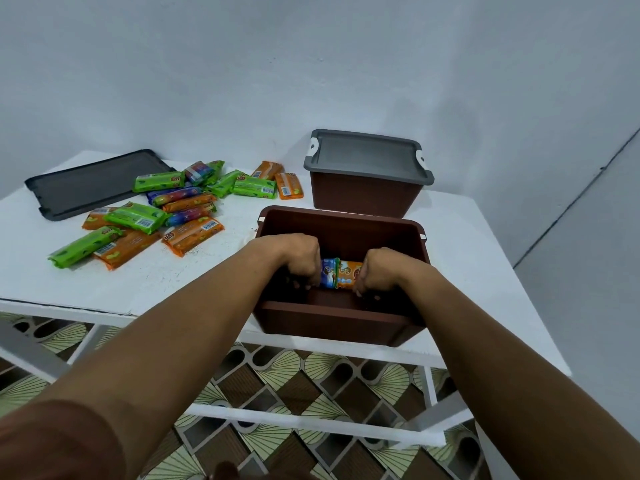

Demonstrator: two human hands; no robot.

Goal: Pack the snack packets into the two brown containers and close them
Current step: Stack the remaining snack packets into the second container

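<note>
Snack packets (166,209) in green, orange and blue lie in a loose heap on the left part of the white table (467,258), well apart from the two hands, and at least two more are down inside the open brown container (341,221) that stands at the near edge. I see the left hand (301,259) reaching in over the left wall with its fingers (311,275) curled round a blue packet (329,271). The right hand (379,271) is opposite it, fingers curled round an orange packet (349,274), and the two packets stand side by side, touching, between the hands. The hands and the near wall hide most of the floor of the box, so I cannot tell whether other packets lie beneath. I judge the step in hand to be seating packets in this first box, with the packing at an early stage. Behind it the second brown container (363,199) sits with a grey lid (367,155) on. A dark lid (93,183) lies flat at the far left of the table, just beside the heap. Next I would have both hands let go, lift clear of the walls and go left for more packets. Laying them in neat rows should leave room for the dark lid to close.
</note>
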